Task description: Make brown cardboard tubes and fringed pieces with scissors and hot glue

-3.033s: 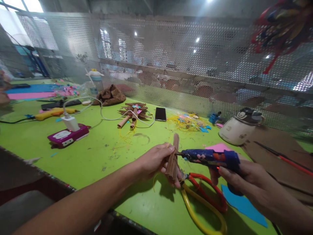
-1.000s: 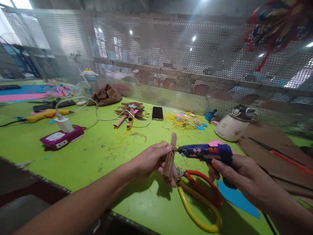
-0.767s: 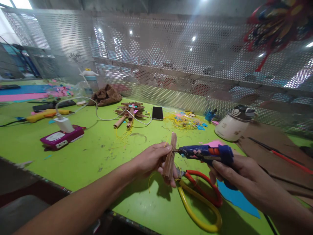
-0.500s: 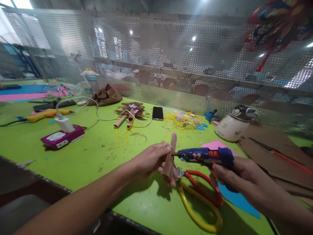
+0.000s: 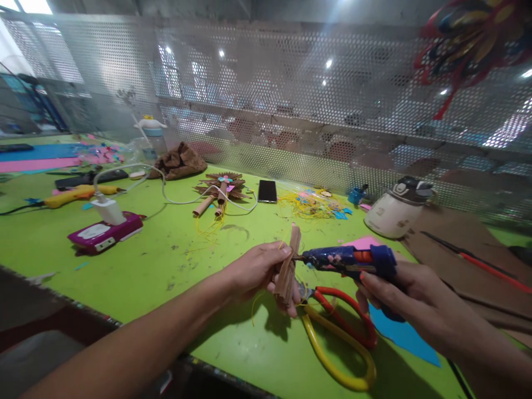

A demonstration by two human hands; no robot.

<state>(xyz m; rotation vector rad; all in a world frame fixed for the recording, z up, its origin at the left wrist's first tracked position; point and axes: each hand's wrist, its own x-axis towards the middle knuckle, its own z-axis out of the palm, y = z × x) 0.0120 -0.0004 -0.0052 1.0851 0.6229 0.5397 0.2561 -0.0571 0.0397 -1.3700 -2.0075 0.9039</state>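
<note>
The left hand pinches folded brown paper; the right hand grips a blue glue gun against it.

The left hand pinches a folded brown cardboard piece between its fingers, upright but leaning, above a lime-green bench. The right hand grips a dark blue glue gun, its nozzle at the cardboard piece. Just below lie large scissors with one red and one yellow handle, near a flat bright blue sheet. Farther back, a black-screened phone lies between a spiky brown cardboard flower and a tangle of thin yellow strings. A purple power socket holds a white plug-in charger. Toward the right stands a cream bottle with a dark lid.
</note>
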